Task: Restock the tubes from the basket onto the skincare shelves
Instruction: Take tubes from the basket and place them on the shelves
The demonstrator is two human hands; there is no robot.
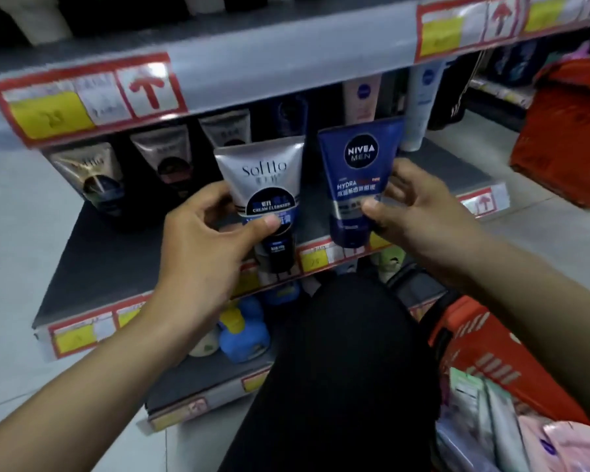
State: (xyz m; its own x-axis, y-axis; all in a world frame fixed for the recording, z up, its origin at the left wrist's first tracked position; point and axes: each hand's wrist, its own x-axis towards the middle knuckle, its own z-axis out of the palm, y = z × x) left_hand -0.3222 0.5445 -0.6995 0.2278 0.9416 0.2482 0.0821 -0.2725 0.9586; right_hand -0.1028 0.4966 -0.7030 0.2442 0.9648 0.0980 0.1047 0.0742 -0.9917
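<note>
My left hand (205, 247) grips a silver Softto cleanser tube (264, 178) with a black cap, held upright in front of the grey middle shelf (116, 253). My right hand (413, 212) pinches a blue Nivea Men tube (355, 175) by its lower part, upright beside the silver one. Both tubes hover at the shelf's front edge. The red basket (491, 362) at lower right holds several more tubes in pink and pale green.
Several Softto tubes (92, 175) stand in a row at the shelf's left back, and pale Nivea tubes (419, 103) at the right back. A lower shelf holds blue bottles (246, 335). My black-clad knee (348, 362) fills the lower middle. More red baskets (566, 131) stand at right.
</note>
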